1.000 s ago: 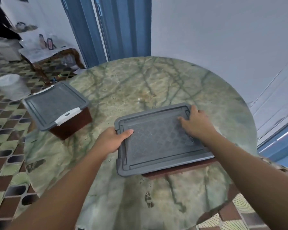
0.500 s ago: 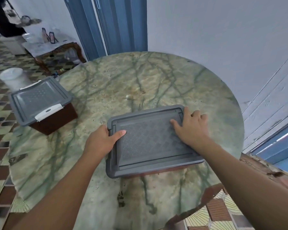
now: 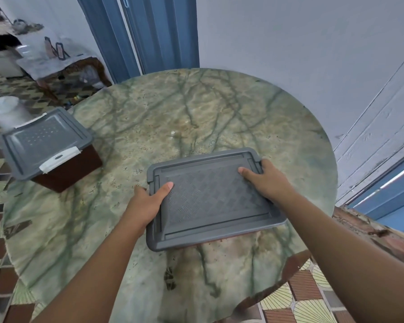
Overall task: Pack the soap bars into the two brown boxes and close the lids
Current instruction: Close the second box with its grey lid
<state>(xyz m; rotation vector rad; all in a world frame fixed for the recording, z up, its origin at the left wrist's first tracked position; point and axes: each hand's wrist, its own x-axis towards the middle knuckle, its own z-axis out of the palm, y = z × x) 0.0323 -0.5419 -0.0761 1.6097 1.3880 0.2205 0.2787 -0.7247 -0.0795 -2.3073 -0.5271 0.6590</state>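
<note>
Centrally, grey lid gripped between left hand, right hand

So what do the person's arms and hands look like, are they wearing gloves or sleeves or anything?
No gloves: the left hand and right hand are bare. Both forearms are uncovered as far as the picture shows, with no sleeve edge in view. No watch, ring or bracelet is visible, and the fingernails look short and unpainted.

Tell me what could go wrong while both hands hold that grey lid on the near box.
The lid may not be seated evenly on the near box, so it might stay unlatched. The left hand and right hand grip its ends, so a finger could get pinched. The far box sits near the table edge.
</note>
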